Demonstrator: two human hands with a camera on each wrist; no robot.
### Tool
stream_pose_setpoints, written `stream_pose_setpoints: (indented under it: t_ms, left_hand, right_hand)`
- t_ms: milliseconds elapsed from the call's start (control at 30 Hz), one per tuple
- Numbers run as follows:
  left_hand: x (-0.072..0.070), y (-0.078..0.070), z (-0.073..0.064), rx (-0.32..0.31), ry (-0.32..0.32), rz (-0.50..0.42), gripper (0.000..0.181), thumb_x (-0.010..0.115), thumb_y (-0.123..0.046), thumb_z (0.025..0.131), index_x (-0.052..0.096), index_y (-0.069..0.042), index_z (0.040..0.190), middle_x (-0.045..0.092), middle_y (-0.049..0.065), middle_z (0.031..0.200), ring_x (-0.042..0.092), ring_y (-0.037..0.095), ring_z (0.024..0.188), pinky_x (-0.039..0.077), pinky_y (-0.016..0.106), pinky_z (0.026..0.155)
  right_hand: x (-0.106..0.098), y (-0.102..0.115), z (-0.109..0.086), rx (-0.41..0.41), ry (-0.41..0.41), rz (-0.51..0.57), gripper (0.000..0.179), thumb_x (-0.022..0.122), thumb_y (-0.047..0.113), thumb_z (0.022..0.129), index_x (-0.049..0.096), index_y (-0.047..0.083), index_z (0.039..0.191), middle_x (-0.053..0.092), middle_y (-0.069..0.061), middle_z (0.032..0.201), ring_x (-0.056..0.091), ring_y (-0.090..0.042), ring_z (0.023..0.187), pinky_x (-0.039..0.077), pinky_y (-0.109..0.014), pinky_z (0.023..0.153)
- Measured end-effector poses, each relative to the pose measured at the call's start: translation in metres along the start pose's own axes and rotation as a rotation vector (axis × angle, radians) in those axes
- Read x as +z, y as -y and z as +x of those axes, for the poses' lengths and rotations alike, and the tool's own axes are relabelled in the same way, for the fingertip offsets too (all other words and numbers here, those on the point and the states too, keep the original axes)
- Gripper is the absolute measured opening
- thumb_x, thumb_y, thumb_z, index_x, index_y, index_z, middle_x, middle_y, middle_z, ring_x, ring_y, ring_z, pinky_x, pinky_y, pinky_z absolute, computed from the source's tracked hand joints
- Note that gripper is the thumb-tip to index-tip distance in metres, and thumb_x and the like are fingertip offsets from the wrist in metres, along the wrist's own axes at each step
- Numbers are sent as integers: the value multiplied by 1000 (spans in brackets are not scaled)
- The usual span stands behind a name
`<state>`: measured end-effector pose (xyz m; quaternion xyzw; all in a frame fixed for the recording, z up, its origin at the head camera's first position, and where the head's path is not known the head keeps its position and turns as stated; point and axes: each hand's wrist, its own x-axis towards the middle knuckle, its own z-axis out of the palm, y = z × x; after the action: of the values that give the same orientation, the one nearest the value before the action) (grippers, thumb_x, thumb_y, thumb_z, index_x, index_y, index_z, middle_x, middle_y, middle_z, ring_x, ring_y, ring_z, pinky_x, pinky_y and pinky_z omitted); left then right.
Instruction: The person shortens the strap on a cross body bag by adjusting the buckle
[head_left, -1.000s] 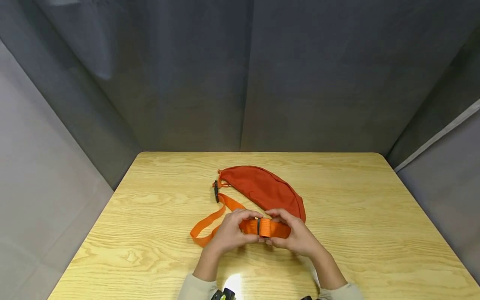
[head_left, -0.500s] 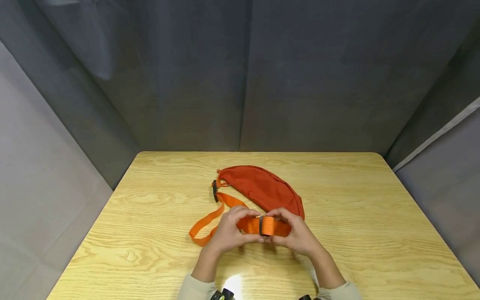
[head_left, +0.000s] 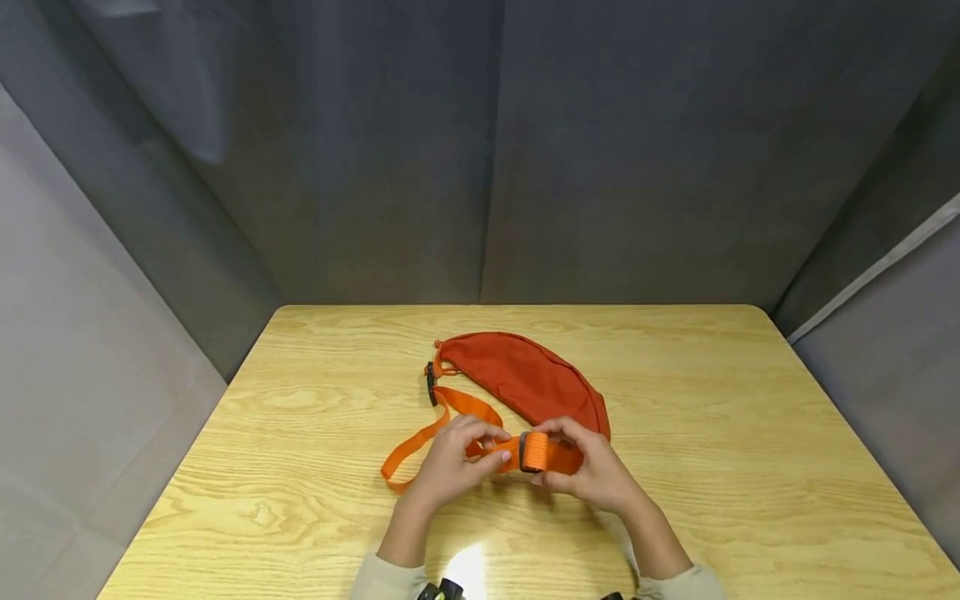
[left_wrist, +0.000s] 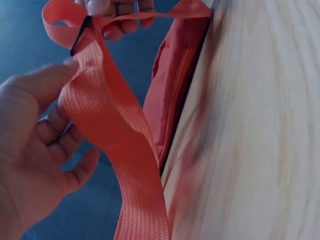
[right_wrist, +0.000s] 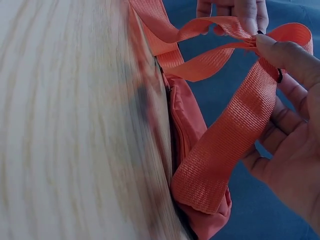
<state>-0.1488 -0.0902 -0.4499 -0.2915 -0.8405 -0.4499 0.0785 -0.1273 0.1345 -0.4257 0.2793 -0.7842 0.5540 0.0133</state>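
Note:
A red waist bag [head_left: 517, 372] lies on the table, its orange webbing strap [head_left: 407, 457] trailing to the left and toward the person. Both hands hold part of that strap above the table, in front of the bag. My left hand [head_left: 448, 468] pinches the webbing between thumb and fingers, just left of a black strap slider [head_left: 523, 452]. On the other side, my right hand [head_left: 598, 477] grips the strap at the slider, where the webbing forms a raised loop [right_wrist: 295, 34]. In the right wrist view, the fingers partly cover the slider.
A black buckle [head_left: 431, 383] sits at the bag's left end, beside a thin cord. The wooden table [head_left: 750, 467] has dark grey curtains [head_left: 637, 167] behind it and lighter cloth panels at both sides.
My left hand has shifted a little left along the strap, away from the slider. The webbing loop at the slider looks larger than a second ago. My right hand stays nearly in place.

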Motion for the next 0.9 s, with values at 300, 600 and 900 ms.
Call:
stream_pose_setpoints:
  t_ms: [300, 600, 900]
  left_hand:
    - [-13, 7, -4, 11, -1, 24, 11, 72, -12, 82, 70, -16, 92, 54, -13, 79, 50, 11, 73, 43, 30, 62]
    - [-12, 10, -1, 37, 8, 14, 12, 71, -13, 82, 68, -14, 94, 57, -13, 82, 53, 16, 79, 41, 36, 74]
    - [4, -3, 6, -22, 66, 61, 14, 70, -17, 83, 67, -17, 97, 57, -12, 87, 49, 14, 87, 37, 36, 80]
  right_hand:
    - [-4, 0, -1, 8, 0, -39, 46, 80, -4, 67, 58, 2, 106, 64, -7, 97, 60, -25, 80, 49, -44, 71]
    - [-2, -7, -1, -24, 9, -25, 48, 80, -5, 66, 58, 2, 107, 64, -8, 100, 60, -20, 81, 50, -40, 71]
    - [6, -36, -1, -48, 25, -50, 48, 82, 10, 69, 57, 15, 110, 63, 2, 100, 60, -16, 82, 49, -32, 70]
